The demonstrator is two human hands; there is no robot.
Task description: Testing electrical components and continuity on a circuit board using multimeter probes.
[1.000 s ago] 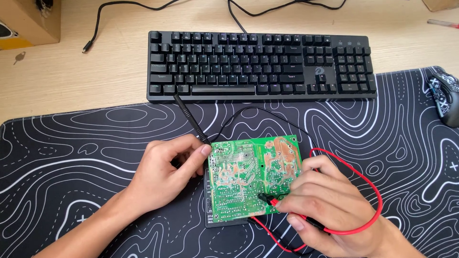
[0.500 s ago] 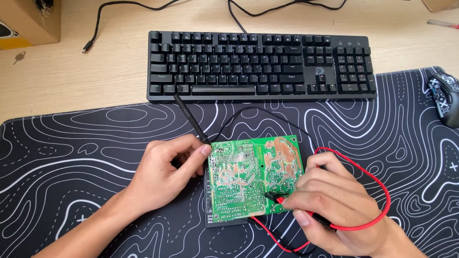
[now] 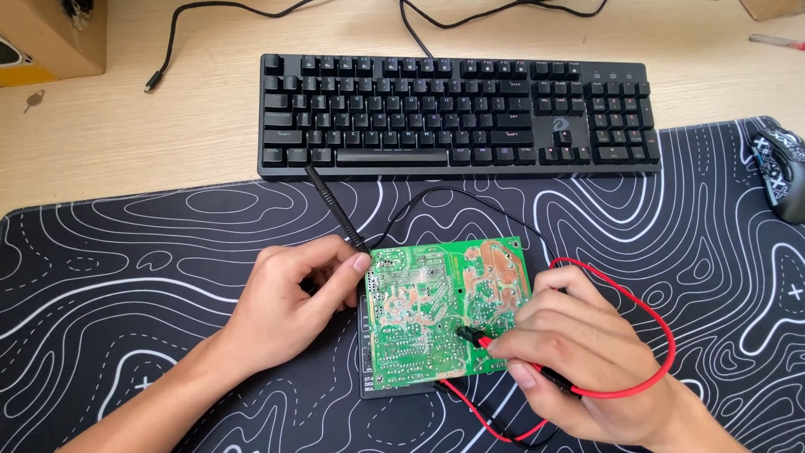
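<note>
At the centre of the black desk mat [image 3: 126, 277] with its white contour lines lies a green circuit board [image 3: 436, 315], solder side up, resting on a dark flat device whose edge shows along its 6 and 9 o'clock sides. The left hand [image 3: 289, 302] sits at 9 o'clock of the board, fingers curled around a black probe [image 3: 335, 214]; the probe's shaft slants up toward 11 o'clock, its back end over the front edge of the keyboard, and its tip meets the board's upper left corner beside the thumb. The right hand [image 3: 579, 361] lies at 4 o'clock of the board, fingers pinched on a red probe [image 3: 486, 342], whose dark tip touches the board's lower right area. A red lead [image 3: 646, 319] loops from that hand out toward 3 o'clock and back under the wrist; a thin black lead [image 3: 457, 197] arcs above the board at 12 o'clock. A black keyboard [image 3: 457, 117] stands at 12 o'clock on the wooden desk [image 3: 126, 134], partly overlapping the mat. A patterned mouse [image 3: 780, 172] rests at 2 o'clock at the mat's edge, and a cardboard box [image 3: 50, 38] sits at 10 o'clock.
</note>
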